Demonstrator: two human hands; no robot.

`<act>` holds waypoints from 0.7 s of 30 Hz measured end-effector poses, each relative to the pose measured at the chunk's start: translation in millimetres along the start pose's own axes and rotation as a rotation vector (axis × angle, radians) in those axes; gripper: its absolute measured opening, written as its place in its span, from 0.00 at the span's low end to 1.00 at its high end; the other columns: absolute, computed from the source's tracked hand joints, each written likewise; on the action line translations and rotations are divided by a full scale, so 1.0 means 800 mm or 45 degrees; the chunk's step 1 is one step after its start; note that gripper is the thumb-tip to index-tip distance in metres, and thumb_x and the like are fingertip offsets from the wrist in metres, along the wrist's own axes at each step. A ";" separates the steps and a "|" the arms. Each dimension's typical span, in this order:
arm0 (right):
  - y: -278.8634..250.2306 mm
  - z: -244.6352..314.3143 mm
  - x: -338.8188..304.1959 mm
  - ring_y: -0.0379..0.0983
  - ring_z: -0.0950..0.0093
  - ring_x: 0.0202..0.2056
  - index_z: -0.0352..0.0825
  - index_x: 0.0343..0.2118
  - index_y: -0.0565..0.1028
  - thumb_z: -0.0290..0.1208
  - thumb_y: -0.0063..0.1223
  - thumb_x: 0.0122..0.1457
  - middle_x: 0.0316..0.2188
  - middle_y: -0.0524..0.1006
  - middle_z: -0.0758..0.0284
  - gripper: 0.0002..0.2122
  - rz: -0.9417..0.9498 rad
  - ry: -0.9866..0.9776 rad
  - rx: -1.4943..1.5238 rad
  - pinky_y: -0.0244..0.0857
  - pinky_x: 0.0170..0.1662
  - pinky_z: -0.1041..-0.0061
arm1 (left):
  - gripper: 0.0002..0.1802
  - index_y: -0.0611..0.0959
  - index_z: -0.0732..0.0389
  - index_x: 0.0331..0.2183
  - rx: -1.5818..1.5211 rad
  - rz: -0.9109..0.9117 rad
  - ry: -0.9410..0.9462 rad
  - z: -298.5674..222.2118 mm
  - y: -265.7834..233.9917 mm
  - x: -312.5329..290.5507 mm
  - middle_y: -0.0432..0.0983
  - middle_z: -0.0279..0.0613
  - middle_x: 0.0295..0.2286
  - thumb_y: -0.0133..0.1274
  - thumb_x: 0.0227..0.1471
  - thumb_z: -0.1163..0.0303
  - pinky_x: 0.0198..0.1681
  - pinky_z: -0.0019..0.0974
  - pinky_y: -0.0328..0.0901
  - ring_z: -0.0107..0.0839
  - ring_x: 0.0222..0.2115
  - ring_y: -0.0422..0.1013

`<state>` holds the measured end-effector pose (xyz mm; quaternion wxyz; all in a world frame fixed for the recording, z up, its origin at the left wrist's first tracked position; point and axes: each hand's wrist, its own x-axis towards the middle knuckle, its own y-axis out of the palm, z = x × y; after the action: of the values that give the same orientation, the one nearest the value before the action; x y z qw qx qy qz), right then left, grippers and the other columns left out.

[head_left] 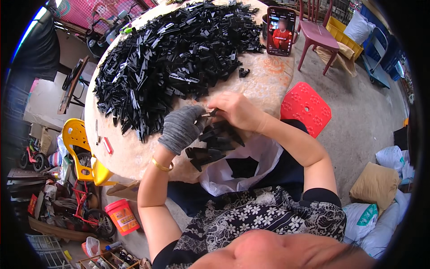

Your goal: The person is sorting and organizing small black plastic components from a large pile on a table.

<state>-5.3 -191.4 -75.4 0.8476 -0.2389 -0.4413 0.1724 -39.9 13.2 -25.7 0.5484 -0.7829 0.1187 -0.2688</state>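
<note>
My left hand [182,129], in a grey knitted glove, is closed with its fingertips at a small black plastic piece [213,113]. Bare and bent at the fingers, my right hand [237,110] pinches the same piece from the other side. Just below the hands, several larger black plastic pieces [215,142] lie at the table's near edge. Beyond them a big heap of black clip-like plastic pieces [179,58] covers much of the cloth-topped round table [264,85]. A white plastic bag [219,183] hangs open at my lap, with something black inside.
A phone [281,31] stands upright at the table's far right. On the left of the tabletop lie a red-and-white object [108,145] and a thin metal tool [97,132]. Around the table are a red stool [307,109], a yellow chair [76,139], and a red bucket [122,217].
</note>
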 end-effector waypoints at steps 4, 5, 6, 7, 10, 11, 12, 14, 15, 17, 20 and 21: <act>-0.005 0.007 0.003 0.72 0.59 0.39 0.32 0.36 0.75 0.20 0.56 0.45 0.35 0.76 0.58 0.12 0.019 0.031 0.045 0.66 0.45 0.65 | 0.13 0.82 0.58 0.31 0.199 0.180 0.019 -0.007 -0.007 0.020 0.77 0.46 0.23 0.59 0.45 0.61 0.29 0.43 0.68 0.45 0.25 0.74; -0.006 0.009 0.004 0.72 0.59 0.40 0.32 0.37 0.75 0.21 0.57 0.45 0.35 0.76 0.59 0.13 0.040 0.054 0.048 0.66 0.45 0.66 | 0.13 0.82 0.58 0.30 0.193 0.253 -0.004 -0.008 -0.009 0.026 0.77 0.47 0.23 0.59 0.44 0.61 0.29 0.43 0.68 0.46 0.25 0.74; -0.009 0.009 0.004 0.72 0.59 0.40 0.33 0.37 0.74 0.21 0.58 0.45 0.36 0.76 0.59 0.14 0.059 0.077 0.048 0.67 0.45 0.66 | 0.12 0.81 0.59 0.29 0.189 0.325 -0.023 -0.009 -0.011 0.035 0.76 0.48 0.22 0.59 0.44 0.61 0.29 0.44 0.68 0.47 0.25 0.74; -0.008 0.008 0.002 0.72 0.60 0.40 0.33 0.36 0.75 0.23 0.58 0.46 0.35 0.76 0.60 0.12 0.026 0.101 0.020 0.67 0.44 0.66 | 0.13 0.81 0.59 0.28 0.185 0.396 -0.043 -0.011 -0.013 0.041 0.76 0.48 0.22 0.59 0.44 0.61 0.30 0.44 0.68 0.48 0.26 0.74; -0.008 0.006 -0.003 0.72 0.61 0.37 0.34 0.33 0.75 0.27 0.58 0.48 0.32 0.75 0.61 0.09 0.004 0.154 -0.106 0.67 0.42 0.67 | 0.13 0.79 0.61 0.25 0.225 0.522 -0.029 -0.016 -0.021 0.054 0.76 0.50 0.22 0.60 0.42 0.61 0.30 0.45 0.67 0.49 0.26 0.73; -0.012 0.006 -0.004 0.72 0.62 0.36 0.34 0.32 0.76 0.28 0.57 0.48 0.31 0.75 0.62 0.08 0.051 0.162 -0.178 0.67 0.41 0.67 | 0.14 0.79 0.61 0.25 0.247 0.547 -0.031 -0.010 -0.018 0.055 0.76 0.51 0.22 0.60 0.41 0.61 0.31 0.46 0.67 0.50 0.26 0.73; -0.015 0.007 -0.007 0.72 0.62 0.35 0.34 0.30 0.76 0.30 0.57 0.49 0.29 0.74 0.62 0.07 0.107 0.178 -0.249 0.67 0.40 0.68 | 0.14 0.79 0.63 0.25 0.247 0.569 0.002 -0.012 -0.019 0.059 0.76 0.52 0.22 0.60 0.42 0.61 0.32 0.46 0.68 0.50 0.27 0.74; -0.012 0.009 0.001 0.71 0.63 0.35 0.34 0.27 0.75 0.30 0.57 0.47 0.28 0.73 0.63 0.07 0.088 0.098 -0.252 0.66 0.40 0.67 | 0.15 0.80 0.65 0.25 0.248 0.612 0.066 -0.017 -0.024 0.069 0.76 0.55 0.24 0.59 0.42 0.61 0.34 0.46 0.69 0.50 0.29 0.74; -0.009 0.011 0.005 0.70 0.63 0.35 0.33 0.26 0.74 0.30 0.57 0.46 0.28 0.72 0.63 0.07 0.082 0.057 -0.251 0.65 0.40 0.67 | 0.15 0.81 0.65 0.24 0.266 0.655 0.044 -0.019 -0.025 0.074 0.76 0.56 0.23 0.58 0.41 0.61 0.34 0.46 0.69 0.51 0.29 0.74; -0.004 0.017 0.009 0.70 0.64 0.35 0.34 0.24 0.74 0.30 0.57 0.46 0.28 0.72 0.63 0.06 0.115 -0.009 -0.376 0.65 0.39 0.67 | 0.15 0.82 0.65 0.24 0.254 0.643 0.096 -0.012 -0.019 0.073 0.76 0.56 0.23 0.58 0.41 0.61 0.34 0.46 0.69 0.51 0.29 0.74; -0.007 0.006 0.005 0.70 0.64 0.33 0.35 0.24 0.74 0.30 0.56 0.48 0.27 0.71 0.64 0.05 0.093 -0.030 -0.381 0.65 0.36 0.66 | 0.15 0.82 0.65 0.24 0.277 0.660 0.114 -0.016 -0.019 0.077 0.76 0.55 0.23 0.58 0.42 0.61 0.34 0.46 0.69 0.51 0.28 0.74; -0.011 0.001 0.001 0.70 0.64 0.31 0.35 0.25 0.75 0.30 0.56 0.49 0.26 0.71 0.65 0.05 0.081 -0.021 -0.353 0.65 0.34 0.66 | 0.15 0.82 0.65 0.24 0.317 0.682 0.113 -0.024 -0.020 0.081 0.76 0.55 0.23 0.58 0.42 0.61 0.34 0.46 0.69 0.51 0.28 0.74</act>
<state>-4.9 -197.9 -69.2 0.7969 -0.3661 -0.4601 0.1386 1.5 -27.5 12.8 0.6859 -0.6379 0.3111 -0.1609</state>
